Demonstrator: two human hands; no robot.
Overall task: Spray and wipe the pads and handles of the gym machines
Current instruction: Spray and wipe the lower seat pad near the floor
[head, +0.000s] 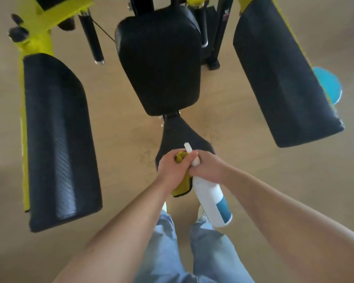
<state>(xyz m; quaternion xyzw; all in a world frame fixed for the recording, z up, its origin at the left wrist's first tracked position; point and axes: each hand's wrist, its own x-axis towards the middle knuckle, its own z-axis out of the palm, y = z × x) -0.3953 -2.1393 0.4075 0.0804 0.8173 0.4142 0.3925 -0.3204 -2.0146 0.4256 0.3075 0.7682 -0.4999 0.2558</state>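
The nearest pad is the black tapered seat pad (184,137), directly under and just ahead of my hands, with its narrow end running away from me to the large black upright back pad (157,64). That one line, seat into back pad, lies straight ahead. The white spray bottle with a blue label (211,199) lies along almost the same axis, its nozzle toward the back pad and its base down by my right leg. I judge the next spray needs only a small lift or tilt of the nozzle, not a swing.

My hands are together and touching over the near end of the seat. The right hand (206,166) is clamped round the bottle's neck, and the left hand (172,168) has the yellow cloth with a dark edge (181,186) bunched in its fist. Neither hand is clearly nearer the seat, so either could work it.

Further out, a long black ribbed arm pad (57,139) hangs at my left and its twin (282,74) at my right. Both are well apart from the hands and angled outward on the yellow steel frame (49,17). Beyond them a black cylindrical handle (92,37) hangs down.

The hands hide the seat's near edge and the bottle's trigger. I cannot tell whose finger lies across the spray head, nor whether any pad is wet. The frame top is cut off, and motion blur softens everything.
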